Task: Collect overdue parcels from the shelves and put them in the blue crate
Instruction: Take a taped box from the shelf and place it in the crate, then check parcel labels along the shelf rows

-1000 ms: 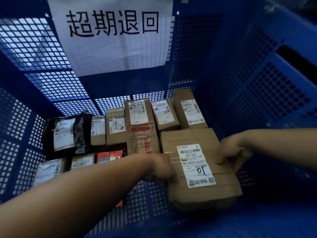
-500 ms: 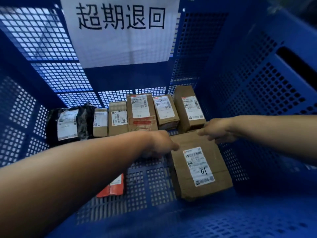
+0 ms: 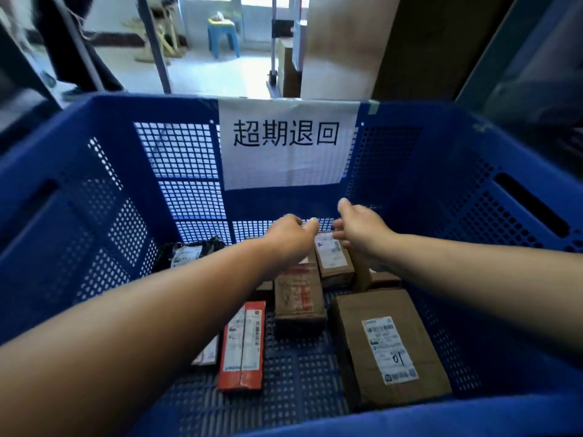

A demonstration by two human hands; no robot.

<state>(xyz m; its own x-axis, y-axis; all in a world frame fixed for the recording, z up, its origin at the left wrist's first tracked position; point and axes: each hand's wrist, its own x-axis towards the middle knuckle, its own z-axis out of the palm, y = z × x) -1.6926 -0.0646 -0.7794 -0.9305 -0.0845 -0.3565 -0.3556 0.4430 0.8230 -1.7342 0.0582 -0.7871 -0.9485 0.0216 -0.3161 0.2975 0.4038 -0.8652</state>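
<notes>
Both your left hand [image 3: 291, 236] and right hand [image 3: 359, 228] hover empty, fingers loose, above the blue crate [image 3: 94, 190]; the big brown box [image 3: 388, 345] at its near-right corner looks stiff and light, so take it by opposite side edges

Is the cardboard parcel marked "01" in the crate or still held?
In. The parcel marked 01 lies flat on the floor of the blue crate, near right corner; the left hand and right hand hover above, touching nothing.

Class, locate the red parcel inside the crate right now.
In the head view, the red parcel lies flat on the blue crate floor, left of centre, beside the left forearm and left of the big brown box marked "01".
</notes>
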